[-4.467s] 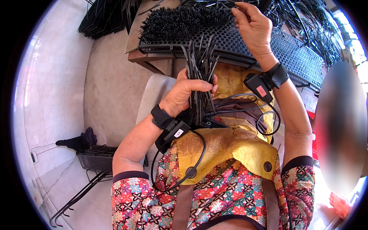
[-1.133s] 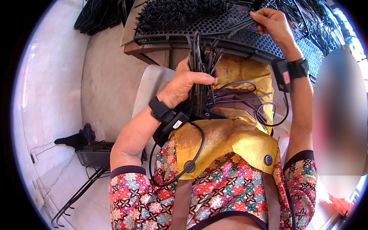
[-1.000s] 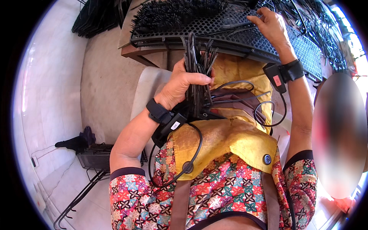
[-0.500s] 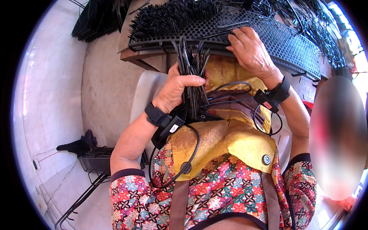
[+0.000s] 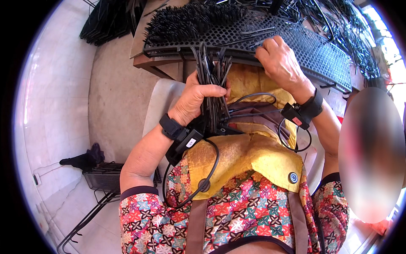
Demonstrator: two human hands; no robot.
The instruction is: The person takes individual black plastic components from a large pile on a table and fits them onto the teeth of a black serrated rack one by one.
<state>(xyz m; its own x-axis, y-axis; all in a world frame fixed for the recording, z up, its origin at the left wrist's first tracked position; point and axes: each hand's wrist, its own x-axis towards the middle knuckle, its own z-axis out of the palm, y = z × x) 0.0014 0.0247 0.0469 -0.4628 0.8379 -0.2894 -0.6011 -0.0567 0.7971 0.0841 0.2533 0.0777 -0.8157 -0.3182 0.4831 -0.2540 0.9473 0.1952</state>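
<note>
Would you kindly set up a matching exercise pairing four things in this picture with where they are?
Things:
1. bundle of black strips
2. perforated black tray
3. right hand
4. wire rack

Places:
A. on the floor at the lower left
B. gripped upright in the left hand
C. on the wooden bench at the top of the picture
D. resting on the tray's near edge, fingers at a strip

Pairs: 1-B, 2-C, 3-D, 4-A
</note>
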